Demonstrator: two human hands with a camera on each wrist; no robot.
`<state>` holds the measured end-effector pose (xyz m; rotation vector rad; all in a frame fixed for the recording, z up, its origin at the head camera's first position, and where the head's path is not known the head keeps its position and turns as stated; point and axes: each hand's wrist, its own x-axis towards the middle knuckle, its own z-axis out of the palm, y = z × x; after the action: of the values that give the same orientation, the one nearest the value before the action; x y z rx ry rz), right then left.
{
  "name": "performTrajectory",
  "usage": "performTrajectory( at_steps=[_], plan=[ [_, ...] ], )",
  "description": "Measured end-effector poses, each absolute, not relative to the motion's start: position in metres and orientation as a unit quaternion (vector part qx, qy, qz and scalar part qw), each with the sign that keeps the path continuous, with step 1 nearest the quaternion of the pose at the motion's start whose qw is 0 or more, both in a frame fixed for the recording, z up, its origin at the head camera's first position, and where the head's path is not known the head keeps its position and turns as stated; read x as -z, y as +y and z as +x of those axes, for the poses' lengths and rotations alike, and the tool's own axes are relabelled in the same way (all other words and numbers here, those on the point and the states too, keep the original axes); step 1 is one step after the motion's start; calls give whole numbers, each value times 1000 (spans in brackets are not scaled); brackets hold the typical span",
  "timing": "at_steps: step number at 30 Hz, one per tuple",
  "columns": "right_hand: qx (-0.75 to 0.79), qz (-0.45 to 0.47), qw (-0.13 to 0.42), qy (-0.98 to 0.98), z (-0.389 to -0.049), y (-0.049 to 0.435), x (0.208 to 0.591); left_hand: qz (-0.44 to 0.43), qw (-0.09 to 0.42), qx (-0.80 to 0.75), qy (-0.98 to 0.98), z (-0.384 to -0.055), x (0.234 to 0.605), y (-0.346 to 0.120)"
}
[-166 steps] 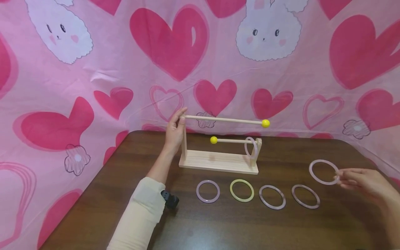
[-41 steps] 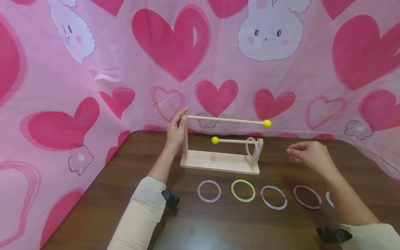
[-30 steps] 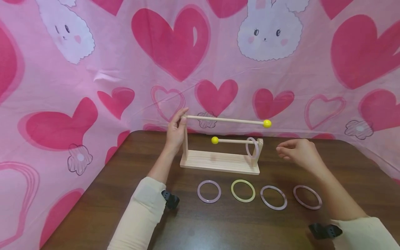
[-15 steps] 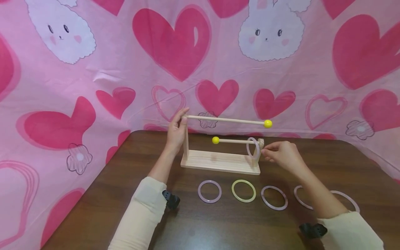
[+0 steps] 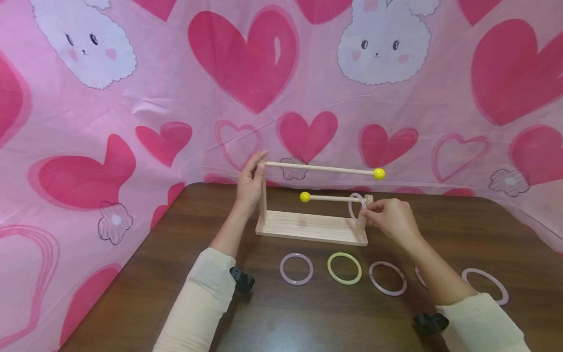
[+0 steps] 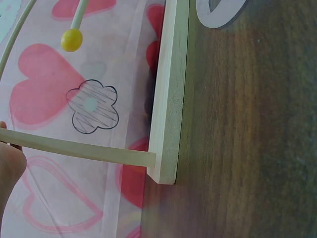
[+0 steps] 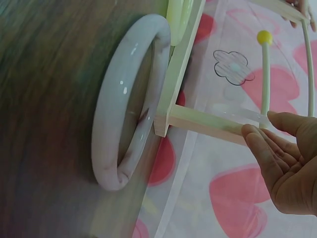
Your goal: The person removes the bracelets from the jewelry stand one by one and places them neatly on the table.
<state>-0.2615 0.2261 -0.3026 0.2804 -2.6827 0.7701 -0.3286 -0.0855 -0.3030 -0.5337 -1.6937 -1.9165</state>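
My left hand (image 5: 249, 188) grips the top of the tall left post of a wooden bangle stand (image 5: 310, 229). Two horizontal rods with yellow ball ends reach out from its posts. A pale lilac bangle (image 5: 350, 209) hangs on the lower rod, close to the short right post. The thumb and fingertips of my right hand (image 5: 393, 220) are at that bangle's edge and appear to pinch it beside the post. In the right wrist view, the right hand (image 7: 292, 158) partly covers the rod's end, and the hanging bangle shows only as a thin edge.
A row of bangles lies on the brown table (image 5: 272, 318) before the stand: a lilac one (image 5: 282, 269), a yellow one (image 5: 329, 266), and more pale purple ones, including the rightmost bangle (image 5: 477, 270). My right forearm hides part of one. A pink heart-print cloth (image 5: 308, 88) hangs behind.
Earlier my right hand held a bangle at the far right; that bangle now lies at the row's right end. The hand has moved left to the hanging bangle. My left hand has stayed put.
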Motion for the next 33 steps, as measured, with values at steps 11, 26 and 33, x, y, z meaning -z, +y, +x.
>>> performTrajectory(
  at_steps=[11, 26, 33],
  plan=[
    [-275, 97, 173, -941, -263, 222, 306, -193, 258, 708, -628, -326, 301, -85],
    [-296, 79, 190, -933, -262, 217, 308, -192, 257, 708, -629, -327, 302, -85],
    [-303, 81, 206, -927, -263, 214, 308, -195, 259, 707, -629, -327, 302, -86]
  ],
)
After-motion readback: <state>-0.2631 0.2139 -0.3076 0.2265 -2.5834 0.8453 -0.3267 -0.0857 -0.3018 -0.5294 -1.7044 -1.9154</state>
